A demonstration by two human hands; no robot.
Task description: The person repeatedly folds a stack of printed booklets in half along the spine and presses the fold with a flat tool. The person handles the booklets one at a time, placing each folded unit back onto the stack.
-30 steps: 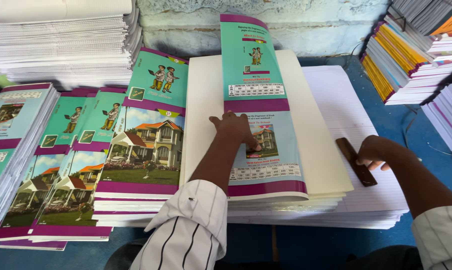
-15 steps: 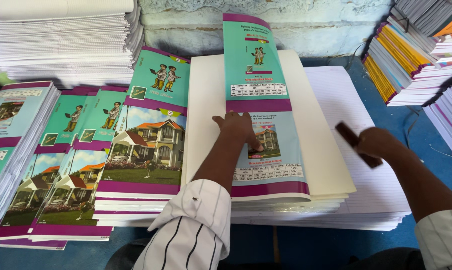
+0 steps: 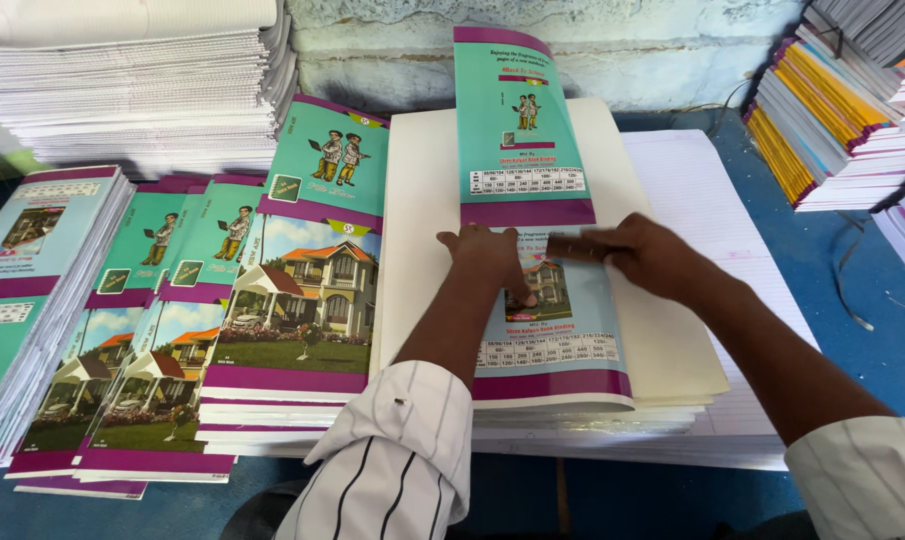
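A teal and purple printed cover sheet (image 3: pixel 528 160) with a house picture lies lengthwise on a stack of cream boards (image 3: pixel 423 200). That stack rests on lined white paper (image 3: pixel 713 190). My left hand (image 3: pixel 488 255) presses flat on the middle of the cover, fingers spread. My right hand (image 3: pixel 648 255) is beside it on the cover, gripping a small brown wooden strip (image 3: pixel 578 245). The strip is blurred and points left toward my left hand's fingers. Both sleeves are white with dark stripes.
Overlapping piles of the same covers (image 3: pixel 293 300) fill the left side, with another pile (image 3: pixel 33 290) at the far left. Stacks of white paper (image 3: pixel 143 90) stand at the back left. Bound notebooks (image 3: pixel 833 120) are stacked at the right. The table (image 3: pixel 853 300) is blue.
My right hand lifted the wooden strip from the lined paper at the right and swung it left onto the cover, next to my left hand. The left hand stayed pressed in place.
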